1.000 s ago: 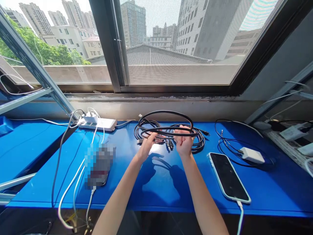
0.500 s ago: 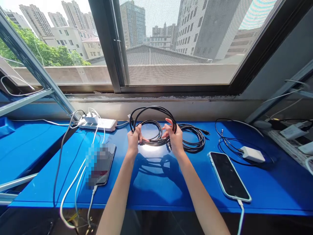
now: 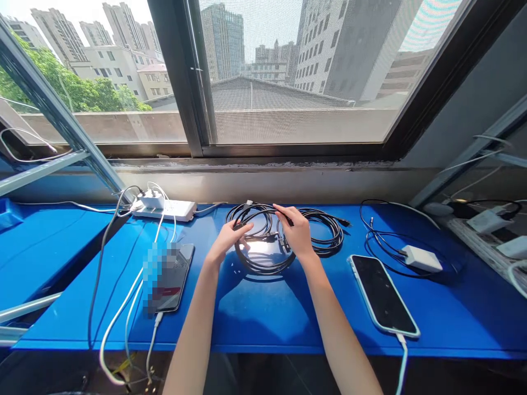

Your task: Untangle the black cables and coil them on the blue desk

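My left hand (image 3: 228,239) is closed on the left side of a coiled black cable (image 3: 263,269), thumb on top. On the coil's right side, my right hand (image 3: 297,231) grips it with the fingers over its upper edge. The loop lies nearly flat, low over the blue tabletop, with its shadow just below. Behind it rests a second black cable coil (image 3: 269,218), partly covered by the held one. To the right of my right hand lies a third black cable coil (image 3: 328,251). Dark connectors show inside the held loop.
A phone (image 3: 181,280) with a white cable lies left, another phone (image 3: 385,296) right. A white power strip (image 3: 177,210) with plugs stands back left. A white adapter (image 3: 422,259) with black cable is at right. Metal shelf posts flank the blue table (image 3: 263,334).
Both hands have tipped the held cable coil from upright down toward the tabletop, its near side now closer to me. The right hand's fingers have closed over the coil.
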The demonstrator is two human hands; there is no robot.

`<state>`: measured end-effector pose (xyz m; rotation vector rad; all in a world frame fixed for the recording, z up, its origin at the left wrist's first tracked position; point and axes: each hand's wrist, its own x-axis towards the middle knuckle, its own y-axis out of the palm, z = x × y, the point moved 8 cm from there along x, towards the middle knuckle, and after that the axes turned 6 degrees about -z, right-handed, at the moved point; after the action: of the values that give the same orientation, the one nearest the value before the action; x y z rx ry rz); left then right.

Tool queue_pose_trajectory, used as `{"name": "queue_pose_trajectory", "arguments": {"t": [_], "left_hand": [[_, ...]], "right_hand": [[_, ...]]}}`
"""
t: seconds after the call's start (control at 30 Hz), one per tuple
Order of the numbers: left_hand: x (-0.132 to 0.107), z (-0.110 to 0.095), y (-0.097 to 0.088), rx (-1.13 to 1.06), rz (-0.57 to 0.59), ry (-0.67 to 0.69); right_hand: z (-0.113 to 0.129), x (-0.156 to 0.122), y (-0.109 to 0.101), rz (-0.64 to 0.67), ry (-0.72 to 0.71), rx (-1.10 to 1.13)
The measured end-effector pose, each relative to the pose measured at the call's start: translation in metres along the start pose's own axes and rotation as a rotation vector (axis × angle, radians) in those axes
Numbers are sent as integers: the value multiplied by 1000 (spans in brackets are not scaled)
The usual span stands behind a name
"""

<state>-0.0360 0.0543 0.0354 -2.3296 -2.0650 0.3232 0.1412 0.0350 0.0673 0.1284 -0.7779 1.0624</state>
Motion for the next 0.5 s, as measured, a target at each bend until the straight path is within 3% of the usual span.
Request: {"name": "queue_pose_trajectory", "arguments": {"t": [0.1, 0.3, 0.5], "left_hand": [[2, -4, -4, -64, -23, 44], [-2, 4, 17, -173, 260, -112], [-5, 2, 32, -128, 281, -28]], "right_hand": [[1, 0, 2, 29, -9, 0], [2, -1, 6, 56, 15, -20], [4, -2, 4, 19, 53, -74]]}}
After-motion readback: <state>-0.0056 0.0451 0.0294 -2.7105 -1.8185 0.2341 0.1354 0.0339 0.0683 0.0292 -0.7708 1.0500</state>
